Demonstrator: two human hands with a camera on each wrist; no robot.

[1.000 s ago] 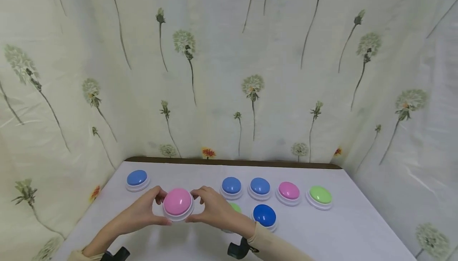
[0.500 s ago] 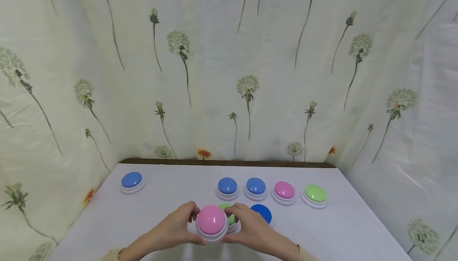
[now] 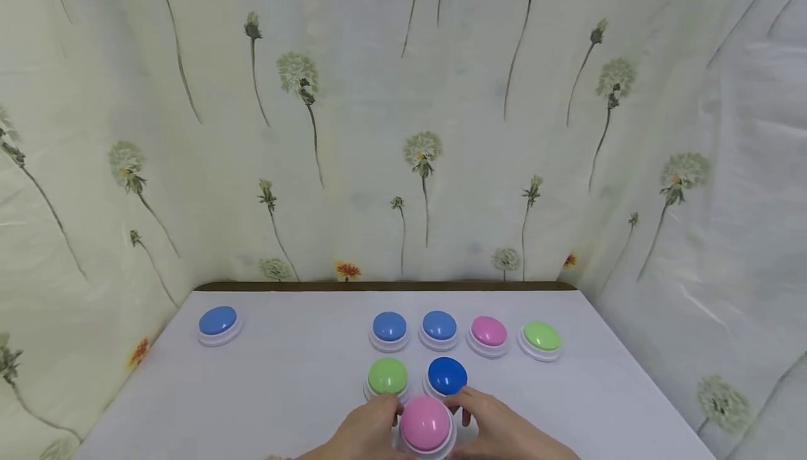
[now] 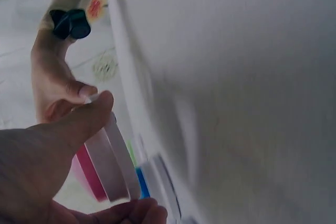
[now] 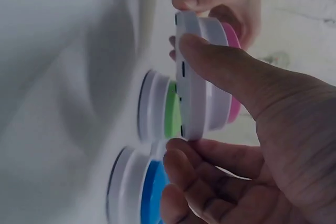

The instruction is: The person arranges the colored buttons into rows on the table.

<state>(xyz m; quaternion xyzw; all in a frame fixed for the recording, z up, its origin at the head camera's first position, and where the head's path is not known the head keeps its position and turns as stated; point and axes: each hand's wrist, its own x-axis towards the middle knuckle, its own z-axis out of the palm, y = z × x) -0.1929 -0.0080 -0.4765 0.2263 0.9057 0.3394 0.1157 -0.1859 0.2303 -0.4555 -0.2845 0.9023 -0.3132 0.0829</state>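
Observation:
Both hands hold one round push button with a pink dome and white base [image 3: 425,423], near the front of the head view. My left hand [image 3: 366,433] grips its left side, and my right hand [image 3: 507,432] grips the right side, thumbs toward the near edge. In the right wrist view the white base [image 5: 191,77] is held off the table, its underside toward the surface. Just behind it stand a green button [image 3: 387,376] and a dark blue button [image 3: 447,376]. The lower edges of both hands are cut off in the head view.
A back row on the white table [image 3: 284,376] has two blue buttons [image 3: 389,327] [image 3: 439,325], a pink one [image 3: 489,332] and a green one [image 3: 542,336]. Another blue button [image 3: 218,321] sits alone at far left. Flower-patterned cloth [image 3: 353,131] surrounds the table.
Both hands have carried the pink button rightward and nearer the front edge, in front of the green and dark blue buttons. The head view has turned slightly right.

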